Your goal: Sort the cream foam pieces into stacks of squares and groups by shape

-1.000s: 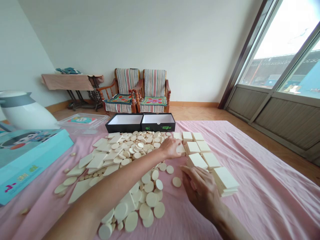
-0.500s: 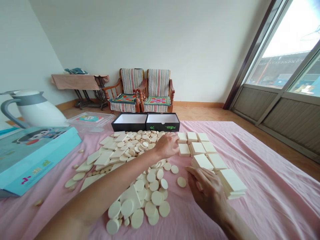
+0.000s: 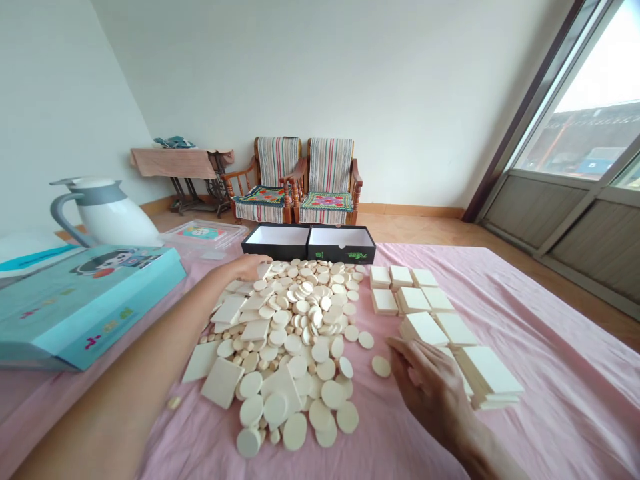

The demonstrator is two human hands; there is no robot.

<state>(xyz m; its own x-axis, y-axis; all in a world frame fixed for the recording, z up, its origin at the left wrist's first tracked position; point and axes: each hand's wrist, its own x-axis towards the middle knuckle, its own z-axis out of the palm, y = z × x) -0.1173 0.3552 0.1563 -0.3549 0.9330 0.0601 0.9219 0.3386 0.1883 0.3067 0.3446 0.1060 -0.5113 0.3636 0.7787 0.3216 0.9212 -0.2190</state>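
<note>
My left hand (image 3: 247, 267) reaches to the far left edge of a heap of pale wooden pieces. Its fingers are bent around a small wooden tile (image 3: 265, 270), and the hand partly hides this grip. Round wooden discs (image 3: 295, 430) and square tiles (image 3: 223, 382) make up the heap, with small wooden pegs among them. On the right, square tiles stand in stacks (image 3: 490, 370) arranged in rows. My right hand (image 3: 433, 383) rests beside the near stacks, fingers loosely bent and apart, nothing visible in them. One loose disc (image 3: 381, 367) lies just left of it.
Two black boxes with white insides (image 3: 341, 245) stand behind the heap. At left are a light-blue box (image 3: 125, 320), a white and grey jug (image 3: 117, 217) and a clear plastic case (image 3: 227, 233). Pink cloth (image 3: 380, 440) covers the table. Two chairs (image 3: 327, 173) stand beyond.
My left hand has moved from the far tile stacks leftward across the heap to its far left edge. My right hand stays beside the near stacks. The view has turned slightly left.
</note>
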